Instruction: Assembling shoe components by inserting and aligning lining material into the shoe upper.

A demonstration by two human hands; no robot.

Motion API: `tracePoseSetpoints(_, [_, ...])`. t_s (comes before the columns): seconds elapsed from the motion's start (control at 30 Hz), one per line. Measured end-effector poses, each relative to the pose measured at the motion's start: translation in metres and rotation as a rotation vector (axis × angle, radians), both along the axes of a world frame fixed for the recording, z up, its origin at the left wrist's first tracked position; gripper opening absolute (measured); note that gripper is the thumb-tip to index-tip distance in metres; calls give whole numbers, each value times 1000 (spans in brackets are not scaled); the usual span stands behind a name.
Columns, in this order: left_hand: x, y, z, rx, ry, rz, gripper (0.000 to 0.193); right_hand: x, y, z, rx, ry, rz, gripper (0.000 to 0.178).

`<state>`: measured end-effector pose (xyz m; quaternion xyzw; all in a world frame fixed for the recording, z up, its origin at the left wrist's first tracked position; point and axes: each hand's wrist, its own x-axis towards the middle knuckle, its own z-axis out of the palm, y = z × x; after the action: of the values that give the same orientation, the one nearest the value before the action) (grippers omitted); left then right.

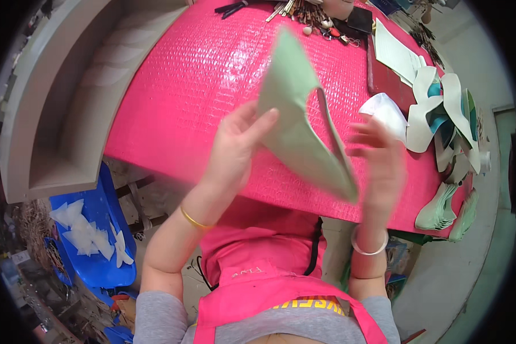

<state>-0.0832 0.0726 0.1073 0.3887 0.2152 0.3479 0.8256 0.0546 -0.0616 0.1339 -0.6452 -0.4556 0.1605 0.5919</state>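
Observation:
My left hand [238, 143] pinches a pale green shoe upper [292, 109] by its left edge, thumb on the near face. The upper is held up above the pink table, its pointed end away from me and its curved opening facing right. To the right of it, my right hand [381, 157] is apart from the upper and blurred by motion. Its fingers look stretched out toward the upper, with nothing visible in them. Just beyond that hand, a white curved piece [386, 112] lies on the table.
The pink table [195, 97] carries white and teal shoe uppers [430, 109], stacked green pieces [437, 209], paper sheets [397, 53] and a pile of brushes and small tools [309, 16]. A grey trough [69, 109] stands left, above a blue plastic chair [112, 272] with white scraps.

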Motion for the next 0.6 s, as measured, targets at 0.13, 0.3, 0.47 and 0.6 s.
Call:
tracePoseSetpoints(0.13, [-10,5,-30,-174,19,139,25,-20,39,-28,-451,-188,192,18])
tracePoseSetpoints(0.3, [-24,17,-26,111,162,205,24,-34,52,-24,-517,-270,347,19])
tracePoseSetpoints(0.47, [-23,22,-31,89,216,204,22,-44,78,-48,-435,-283,357,24])
tracePoseSetpoints(0.6, [-24,24,-52,-230,72,159,21,-46,66,-39,-507,-235,444,24])
